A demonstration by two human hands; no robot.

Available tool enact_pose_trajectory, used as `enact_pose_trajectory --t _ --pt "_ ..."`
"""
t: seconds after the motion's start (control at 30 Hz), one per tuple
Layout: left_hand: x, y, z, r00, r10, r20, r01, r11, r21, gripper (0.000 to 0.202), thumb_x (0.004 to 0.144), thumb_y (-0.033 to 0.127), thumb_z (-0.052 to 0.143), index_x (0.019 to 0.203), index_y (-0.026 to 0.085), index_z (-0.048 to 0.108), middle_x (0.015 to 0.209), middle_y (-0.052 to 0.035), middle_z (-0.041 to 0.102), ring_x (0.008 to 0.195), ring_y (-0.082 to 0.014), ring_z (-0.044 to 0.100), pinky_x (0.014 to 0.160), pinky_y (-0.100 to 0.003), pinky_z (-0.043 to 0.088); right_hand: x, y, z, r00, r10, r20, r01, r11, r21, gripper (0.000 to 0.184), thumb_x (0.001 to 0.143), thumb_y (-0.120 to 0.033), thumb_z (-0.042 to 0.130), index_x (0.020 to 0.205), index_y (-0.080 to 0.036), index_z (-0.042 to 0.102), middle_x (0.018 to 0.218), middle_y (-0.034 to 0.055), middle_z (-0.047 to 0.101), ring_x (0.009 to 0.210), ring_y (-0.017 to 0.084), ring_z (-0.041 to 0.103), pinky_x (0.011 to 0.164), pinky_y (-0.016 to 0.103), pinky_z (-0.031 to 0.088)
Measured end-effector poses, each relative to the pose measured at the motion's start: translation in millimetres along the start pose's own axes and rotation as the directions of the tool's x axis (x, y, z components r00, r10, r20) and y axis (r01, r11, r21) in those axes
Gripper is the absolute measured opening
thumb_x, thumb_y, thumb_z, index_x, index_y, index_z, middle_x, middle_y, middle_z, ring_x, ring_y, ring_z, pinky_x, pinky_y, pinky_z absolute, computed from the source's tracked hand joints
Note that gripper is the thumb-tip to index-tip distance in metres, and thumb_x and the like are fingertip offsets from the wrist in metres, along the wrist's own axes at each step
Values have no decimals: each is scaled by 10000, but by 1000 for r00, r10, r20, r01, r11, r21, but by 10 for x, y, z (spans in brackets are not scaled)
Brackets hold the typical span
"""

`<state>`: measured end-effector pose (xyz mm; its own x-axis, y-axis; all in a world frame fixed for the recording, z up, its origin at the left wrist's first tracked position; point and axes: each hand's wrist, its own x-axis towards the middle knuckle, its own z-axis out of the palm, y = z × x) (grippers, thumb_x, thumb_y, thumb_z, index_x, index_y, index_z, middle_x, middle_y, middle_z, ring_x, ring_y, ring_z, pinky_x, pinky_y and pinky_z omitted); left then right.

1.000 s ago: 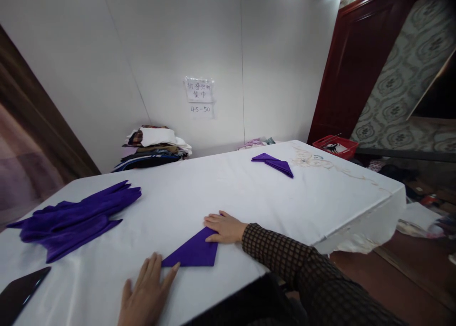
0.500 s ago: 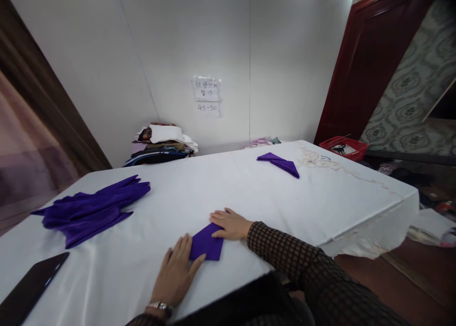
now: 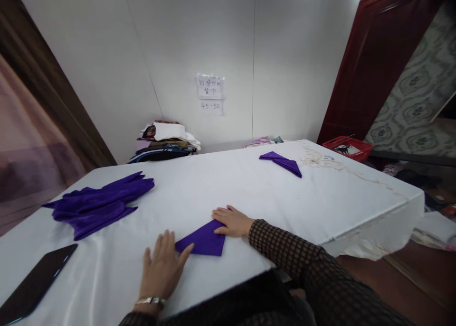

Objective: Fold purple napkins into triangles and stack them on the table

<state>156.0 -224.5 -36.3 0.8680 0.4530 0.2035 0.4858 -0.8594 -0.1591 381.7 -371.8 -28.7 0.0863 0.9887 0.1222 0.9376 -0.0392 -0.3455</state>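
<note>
A purple cloth napkin (image 3: 204,240), folded to a flat pointed shape, lies on the white tablecloth (image 3: 199,188) in front of me. My right hand (image 3: 231,220) rests flat on its upper right corner, fingers stretched out. At the napkin's left tip is my left hand (image 3: 162,264), open with its fingers spread and its thumb over the napkin's edge. Part of the napkin is hidden under the hands. Farther off to the right sits another folded purple napkin (image 3: 281,163).
Loose purple napkins (image 3: 99,202) lie in a heap at the left. A dark phone (image 3: 37,281) is at the near left. Behind the table stand stacked clothes (image 3: 166,141); a red basket (image 3: 351,148) is beyond the right far corner.
My left hand has slid left along the napkin, uncovering more of its left tip. My right hand stays on the upper right corner. The view has shifted slightly.
</note>
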Motion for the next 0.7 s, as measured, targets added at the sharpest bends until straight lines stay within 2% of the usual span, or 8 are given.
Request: enact_pose_trajectory --t 0.1,0.17,0.23,0.43,0.7 --pt "163 276 -23 989 119 -88 -129 985 -111 649 876 500 381 1362 73 433 1435 -188 387 1356 -316 305 1076 -534 257 0 -1 6 1000 3 -2 -3 1000 -16 636 912 -557 395 1422 -182 336 1477 119 346 1373 229 251 1116 465 139" --pt "208 399 22 977 194 -83 -206 963 -172 695 866 568 361 1356 81 439 1419 -172 418 1339 -297 343 1074 -512 280 1 -5 6 1000 0 -3 0 999 -33 631 910 -559 396 1420 -192 339 1476 114 349 1371 226 257 1115 459 146" --pt "202 437 97 975 215 -53 -222 951 -215 686 868 580 347 1346 100 457 1415 -154 430 1328 -286 365 1065 -498 303 3 -8 4 1000 -4 -2 4 999 -44 633 910 -565 388 1418 -191 342 1473 112 355 1368 224 262 1114 457 155" --pt "93 300 226 981 191 -14 -187 940 -286 646 882 534 354 1385 132 404 1451 -124 386 1362 -260 307 1089 -488 273 -6 -16 -13 1000 -18 -12 17 998 -53 646 914 -569 367 1417 -165 341 1464 115 369 1364 231 269 1110 464 167" --pt "-9 117 318 971 222 -87 -237 942 -240 686 837 555 413 1384 141 406 1440 -127 406 1344 -275 340 1076 -476 293 -1 -15 5 1000 -11 -19 10 998 -56 660 910 -584 358 1407 -151 352 1466 117 365 1361 241 275 1108 466 170"
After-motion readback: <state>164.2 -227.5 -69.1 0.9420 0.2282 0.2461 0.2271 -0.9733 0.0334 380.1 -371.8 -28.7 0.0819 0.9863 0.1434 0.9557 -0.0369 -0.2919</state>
